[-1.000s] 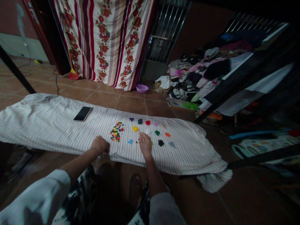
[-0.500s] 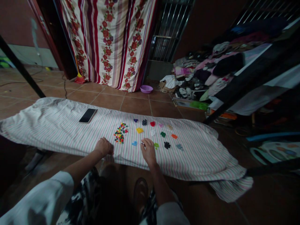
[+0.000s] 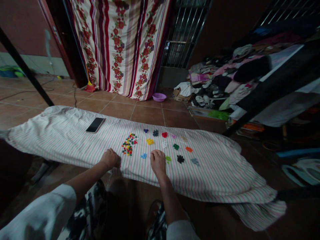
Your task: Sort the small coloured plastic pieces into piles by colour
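My left hand (image 3: pixel 110 159) rests near the front edge of the striped cloth (image 3: pixel 212 173), its fingers curled under and their tips hidden. To its upper right lies a mixed heap of small coloured pieces (image 3: pixel 128 146). My right hand (image 3: pixel 158 162) is on the cloth between a light blue pile (image 3: pixel 143 156) and a lime green pile (image 3: pixel 168 159). Its fingers are bent down and closed; whatever they hold is hidden. Beyond it are a yellow pile (image 3: pixel 150 141), a white pile (image 3: pixel 164 144) and a dark green pile (image 3: pixel 176 146). To the right sits a black pile (image 3: pixel 180 159).
A phone (image 3: pixel 95 125) lies on the cloth at left. Farther piles include red (image 3: pixel 164 134), orange (image 3: pixel 188 149) and grey (image 3: pixel 195 161). On the tiled floor behind stand a purple basin (image 3: pixel 159 97) and heaped clothes (image 3: pixel 220 76). Dark poles slant at both sides.
My right hand's thumb and fingers, slightly parted before, have curled down and closed at nearly the same spot. My left hand stays put. The whole view has shifted slightly.
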`<state>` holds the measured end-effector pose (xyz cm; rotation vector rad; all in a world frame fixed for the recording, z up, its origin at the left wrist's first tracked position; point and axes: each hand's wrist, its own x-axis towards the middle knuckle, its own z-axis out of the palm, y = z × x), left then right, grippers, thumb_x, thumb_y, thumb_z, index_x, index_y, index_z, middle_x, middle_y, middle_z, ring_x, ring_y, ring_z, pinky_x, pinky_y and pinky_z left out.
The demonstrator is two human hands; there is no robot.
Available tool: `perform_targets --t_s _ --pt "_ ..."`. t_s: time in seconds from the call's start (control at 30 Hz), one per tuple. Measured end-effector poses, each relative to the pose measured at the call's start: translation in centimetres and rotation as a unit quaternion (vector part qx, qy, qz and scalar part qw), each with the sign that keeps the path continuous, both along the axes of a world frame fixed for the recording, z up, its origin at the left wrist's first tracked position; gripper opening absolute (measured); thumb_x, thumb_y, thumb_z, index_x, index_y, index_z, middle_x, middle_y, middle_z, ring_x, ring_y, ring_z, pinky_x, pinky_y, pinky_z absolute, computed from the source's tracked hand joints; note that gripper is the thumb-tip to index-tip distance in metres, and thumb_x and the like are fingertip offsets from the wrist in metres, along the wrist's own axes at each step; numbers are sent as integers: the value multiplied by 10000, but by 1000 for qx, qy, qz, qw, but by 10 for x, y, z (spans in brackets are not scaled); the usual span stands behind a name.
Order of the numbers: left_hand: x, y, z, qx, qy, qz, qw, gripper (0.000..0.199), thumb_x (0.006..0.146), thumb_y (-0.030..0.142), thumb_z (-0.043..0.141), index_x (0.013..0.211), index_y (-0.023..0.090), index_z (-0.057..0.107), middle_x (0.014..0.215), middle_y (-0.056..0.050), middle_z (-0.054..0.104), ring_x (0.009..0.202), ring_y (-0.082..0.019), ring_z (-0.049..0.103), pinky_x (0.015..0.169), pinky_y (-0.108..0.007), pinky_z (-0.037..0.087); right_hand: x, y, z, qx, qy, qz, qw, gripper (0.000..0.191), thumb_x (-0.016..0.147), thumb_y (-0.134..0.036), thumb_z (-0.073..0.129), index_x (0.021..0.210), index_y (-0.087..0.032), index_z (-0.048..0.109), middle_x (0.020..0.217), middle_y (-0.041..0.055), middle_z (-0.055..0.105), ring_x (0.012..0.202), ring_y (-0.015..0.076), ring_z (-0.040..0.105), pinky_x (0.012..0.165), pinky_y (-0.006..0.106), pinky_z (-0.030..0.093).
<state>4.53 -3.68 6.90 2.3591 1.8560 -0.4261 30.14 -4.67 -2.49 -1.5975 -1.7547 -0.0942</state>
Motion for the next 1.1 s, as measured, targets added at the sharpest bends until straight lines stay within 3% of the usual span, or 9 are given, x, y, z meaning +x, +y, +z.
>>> perform_targets --t_s 0.27,0.43,0.5,0.57,0.67,0.77,0.9,0.97,1.1 --pt "4 -2 3 9 -5 1 1000 248 732 312 664 882 131 744 1029 -220 674 1020 -332 620 826 -387 496 0 2 1 7 -14 -11 1000 208 859 -96 436 824 -203 611 859 66 613 897 220 521 849 353 390" --pt "-9 -8 -4 25 -27 -20 999 352 712 420 707 908 128 720 1064 -217 653 1091 -342 580 871 -405 482 2 3 5 6 -23 -8 1000 176 889 -139 463 817 -199 612 847 62 611 874 217 516 837 342 395" --pt "-22 -7 -11 55 -91 -20 994 376 730 469 689 948 162 702 1129 -179 641 1125 -310 566 918 -389 464 3 4 4 5 -28 -5 1000 179 897 -146 458 818 -199 611 840 61 611 869 216 518 832 341 397" --pt "-35 0 -17 62 -202 23 977 321 835 494 557 925 220 698 1070 -99 675 1057 -236 609 913 -331 465 4 6 3 10 -32 -3 999 186 902 -155 451 816 -202 608 833 61 609 871 217 522 826 342 399" --pt "-44 21 -23 77 -315 167 931 354 918 438 413 995 228 688 1047 -59 704 943 -181 660 834 -274 487 6 8 2 23 -29 3 999 188 911 -176 444 809 -206 599 821 60 606 855 214 527 803 339 406" --pt "-34 46 -27 113 -358 228 899 311 899 356 456 1019 189 689 1059 -74 712 930 -185 668 813 -271 490 8 11 1 34 -22 13 999 184 917 -194 441 807 -205 589 810 57 605 819 206 531 776 336 414" --pt "-5 72 -35 110 -428 202 874 283 892 280 461 1010 175 695 1024 -70 718 935 -175 667 825 -275 501 9 12 1 30 -29 13 999 169 905 -195 457 781 -207 571 794 50 607 791 203 534 748 339 409" --pt "7 81 -38 110 -432 189 875 287 897 269 451 1011 182 700 1073 -68 697 941 -164 662 823 -266 502 9 12 1 26 -32 7 999 166 903 -201 459 780 -206 570 790 49 607 789 202 535 744 339 406" --pt "19 96 -37 138 -372 159 904 295 902 265 454 1013 185 716 1095 -78 650 1045 -185 616 888 -278 478 8 11 2 19 -34 -8 999 165 909 -219 456 800 -201 580 811 54 610 806 204 535 764 341 407"
